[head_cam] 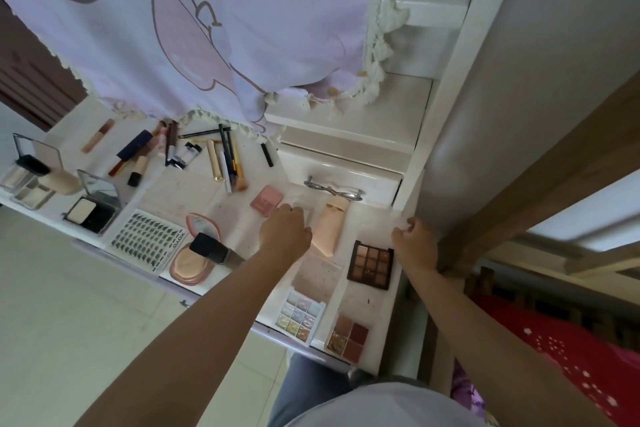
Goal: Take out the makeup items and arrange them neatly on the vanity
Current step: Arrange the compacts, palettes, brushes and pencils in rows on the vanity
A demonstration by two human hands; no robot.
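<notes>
The white vanity top (207, 184) carries laid-out makeup. My left hand (285, 232) reaches over it, its fingers curled onto a pale flat case (309, 215) between a pink square compact (266, 200) and a peach tube (330, 225). My right hand (414, 243) is at the vanity's right corner with its fingers curled; whether it holds anything is unclear. Nearer me lie a dark brown eyeshadow palette (370, 263), a pastel palette (300, 317) and a small brown quad (348, 336).
Brushes and pencils (225, 156), a lash tray (147, 239), a round pink compact (192, 263) and a black powder compact (91, 213) fill the left side. A small drawer with a metal handle (332, 189) stands behind my hands. A patterned cloth (173, 28) hangs above; a wooden post (519, 201) rises at the right.
</notes>
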